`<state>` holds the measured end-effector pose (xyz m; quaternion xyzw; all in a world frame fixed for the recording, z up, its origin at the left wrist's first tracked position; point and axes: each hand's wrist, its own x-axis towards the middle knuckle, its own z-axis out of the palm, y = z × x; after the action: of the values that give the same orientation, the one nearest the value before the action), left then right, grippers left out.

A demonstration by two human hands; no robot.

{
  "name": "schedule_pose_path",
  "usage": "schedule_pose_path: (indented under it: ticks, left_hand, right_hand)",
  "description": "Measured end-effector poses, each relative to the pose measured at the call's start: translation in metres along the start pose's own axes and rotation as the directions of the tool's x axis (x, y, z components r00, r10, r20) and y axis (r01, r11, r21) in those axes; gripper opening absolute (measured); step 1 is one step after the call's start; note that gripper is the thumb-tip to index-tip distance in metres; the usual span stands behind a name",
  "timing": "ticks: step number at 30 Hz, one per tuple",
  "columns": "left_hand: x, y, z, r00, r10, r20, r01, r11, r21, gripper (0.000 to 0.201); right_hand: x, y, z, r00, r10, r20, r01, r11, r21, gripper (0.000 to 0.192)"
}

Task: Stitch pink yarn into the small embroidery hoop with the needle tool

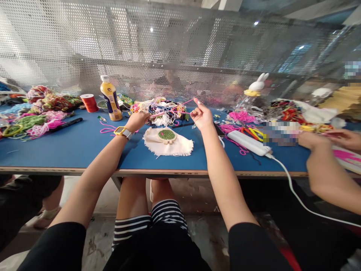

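Pink yarn [184, 112] stretches between my two hands above the blue table. My left hand [137, 121], with a yellow-framed watch on its wrist, is closed on one end of it. My right hand [201, 114] is raised and pinches the yarn, its index finger lifted with a strand over it. Below and between them lies a white cloth with frayed edges [180, 147], holding a small round embroidery hoop [168, 142] filled with green stitching and a pink spot. Behind the hands sits a tangled heap of multicoloured yarn [165, 117].
A yellow drink bottle [111, 99] and a red spool [89, 103] stand left of centre. More yarn [36, 120] lies at far left. On the right are a white power strip [248, 143] with its cable, a rabbit-topped bottle [255, 88] and another person's arm [324, 162]. A perforated metal panel rises behind.
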<state>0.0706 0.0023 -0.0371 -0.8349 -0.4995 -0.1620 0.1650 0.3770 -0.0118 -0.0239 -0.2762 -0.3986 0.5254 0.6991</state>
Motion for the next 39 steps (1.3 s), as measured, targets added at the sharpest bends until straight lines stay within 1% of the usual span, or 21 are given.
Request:
schedule_pose_path:
  ticks: [2, 4, 9, 11, 14, 16, 17, 19, 22, 24, 25, 29, 31, 35, 37, 39]
  left_hand:
    - [0.0, 0.0, 0.0, 1.0, -0.008, 0.018, 0.008, 1.0, 0.012, 0.028]
    - [0.0, 0.0, 0.0, 0.999, -0.019, 0.039, 0.018, 1.0, 0.023, 0.027]
    - [-0.003, 0.003, -0.006, 0.995, -0.048, 0.084, 0.044, 0.998, 0.05, 0.03]
    - [-0.004, 0.003, -0.006, 0.995, -0.065, 0.079, 0.06, 0.996, 0.066, 0.034]
    - [-0.005, -0.002, -0.004, 0.994, -0.094, 0.058, 0.089, 0.992, 0.087, 0.04]
    - [-0.004, -0.007, -0.002, 0.992, -0.113, 0.048, 0.108, 0.99, 0.093, 0.044]
    - [-0.004, -0.009, 0.0, 0.992, -0.121, 0.046, 0.116, 0.989, 0.092, 0.046]
    - [-0.003, -0.013, 0.002, 0.99, -0.133, 0.043, 0.129, 0.988, 0.088, 0.047]
    - [-0.002, -0.019, 0.003, 0.99, -0.136, 0.044, 0.132, 0.988, 0.076, 0.048]
    - [-0.002, -0.021, 0.004, 0.99, -0.132, 0.047, 0.128, 0.989, 0.07, 0.048]
    - [-0.002, -0.023, 0.004, 0.99, -0.129, 0.048, 0.126, 0.99, 0.068, 0.048]
    - [-0.002, -0.024, 0.002, 0.991, -0.13, 0.036, 0.128, 0.99, 0.065, 0.047]
    - [-0.002, -0.023, 0.002, 0.991, -0.133, 0.022, 0.132, 0.989, 0.064, 0.047]
    - [-0.002, -0.022, 0.001, 0.991, -0.137, 0.002, 0.136, 0.989, 0.065, 0.047]
    - [-0.002, -0.022, 0.001, 0.99, -0.139, -0.007, 0.139, 0.988, 0.067, 0.046]
    - [-0.003, -0.023, 0.0, 0.989, -0.144, -0.017, 0.145, 0.987, 0.071, 0.045]
  right_hand:
    - [0.0, -0.002, -0.001, 0.999, 0.003, 0.038, -0.004, 1.0, 0.027, 0.015]
    - [0.0, -0.005, -0.003, 0.999, -0.004, 0.049, 0.001, 0.998, 0.056, 0.021]
    - [0.005, -0.015, -0.015, 0.999, -0.048, -0.025, 0.051, 0.99, 0.132, 0.037]
    - [0.008, -0.018, -0.023, 0.996, -0.076, -0.039, 0.08, 0.991, 0.111, 0.044]
    - [0.014, -0.02, -0.034, 0.988, -0.146, -0.05, 0.148, 0.988, 0.036, 0.062]
    - [0.017, -0.02, -0.04, 0.98, -0.171, -0.099, 0.172, 0.985, 0.007, 0.069]
    - [0.018, -0.021, -0.042, 0.976, -0.175, -0.132, 0.178, 0.984, 0.011, 0.068]
    - [0.02, -0.022, -0.046, 0.965, -0.177, -0.193, 0.191, 0.98, 0.054, 0.061]
    - [0.021, -0.025, -0.053, 0.955, -0.148, -0.257, 0.186, 0.974, 0.13, 0.038]
    - [0.022, -0.028, -0.06, 0.95, -0.124, -0.287, 0.171, 0.975, 0.143, 0.023]
    - [0.022, -0.029, -0.063, 0.947, -0.119, -0.3, 0.169, 0.975, 0.146, 0.019]
    - [0.023, -0.029, -0.073, 0.926, -0.141, -0.349, 0.205, 0.967, 0.153, 0.019]
    - [0.025, -0.026, -0.073, 0.913, -0.164, -0.374, 0.21, 0.974, 0.084, 0.024]
    - [0.03, -0.021, -0.07, 0.889, -0.229, -0.397, 0.168, 0.969, -0.182, 0.049]
    - [0.032, -0.021, -0.073, 0.875, -0.241, -0.42, 0.144, 0.958, -0.249, 0.059]
    - [0.032, -0.024, -0.08, 0.866, -0.231, -0.443, 0.117, 0.956, -0.27, 0.064]
